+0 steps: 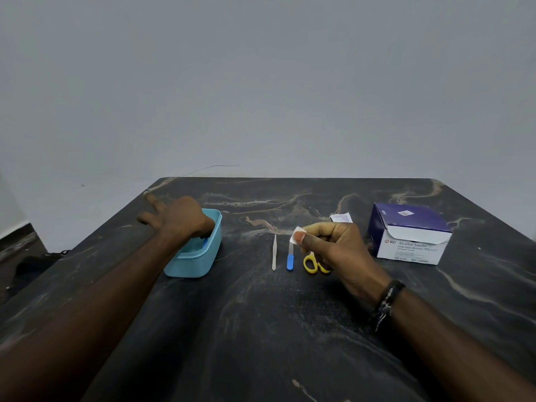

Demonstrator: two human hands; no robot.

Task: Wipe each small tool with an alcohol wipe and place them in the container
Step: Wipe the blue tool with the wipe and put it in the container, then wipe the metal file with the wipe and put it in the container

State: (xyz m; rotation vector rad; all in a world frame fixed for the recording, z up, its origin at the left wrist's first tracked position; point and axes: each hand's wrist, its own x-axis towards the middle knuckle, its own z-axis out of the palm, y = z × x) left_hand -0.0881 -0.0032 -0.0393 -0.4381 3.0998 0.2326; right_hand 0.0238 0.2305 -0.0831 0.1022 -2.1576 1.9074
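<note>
Tools lie lengthwise toward you just below your right hand, pinching the wipe; your left hand, fingers spread, is over the container.

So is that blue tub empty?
No. The blue tub holds a blue-tipped item under the left hand; what it is, cannot tell.
</note>
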